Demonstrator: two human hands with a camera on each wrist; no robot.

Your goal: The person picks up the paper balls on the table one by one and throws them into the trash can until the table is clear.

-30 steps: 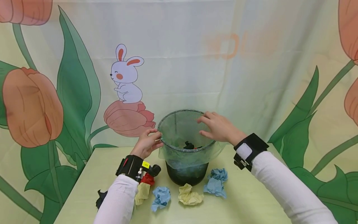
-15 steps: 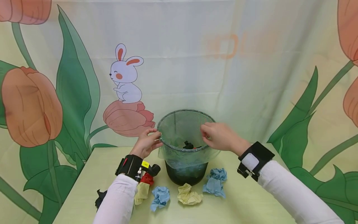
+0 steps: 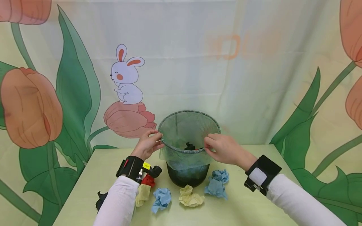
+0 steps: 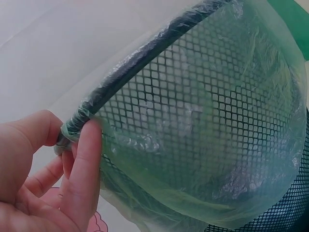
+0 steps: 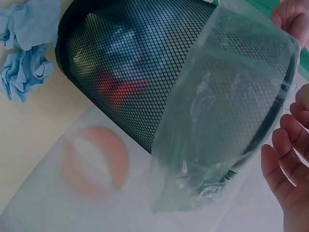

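Note:
A black mesh waste bin point(image 3: 188, 179) stands on the table, lined with a translucent green plastic bag point(image 3: 181, 160) folded down over its rim. Through the mesh, crumpled pieces show inside, one of them red point(image 5: 116, 89). My left hand point(image 3: 147, 145) holds the left side of the rim, thumb and fingers pinching the bag's edge there, as the left wrist view shows. At the front right of the rim is my right hand point(image 3: 224, 149), its fingers loosely bent. In the right wrist view those fingers point(image 5: 280, 169) lie just over the opening, with no bag seen between them.
Crumpled papers lie around the bin: blue ones point(image 3: 216, 188) at right, a yellow one point(image 3: 190, 197) in front, another blue one point(image 3: 161, 199), a yellow point(image 3: 142, 195) and a red one point(image 3: 148, 180) at left, and a black one point(image 3: 100, 200). A printed curtain point(image 3: 254, 94) hangs behind.
My right hand has moved from the right rear of the rim along it toward the front, its spread fingers now bent. The bag's loose flap at right hangs closer to the bin. My left hand stays put.

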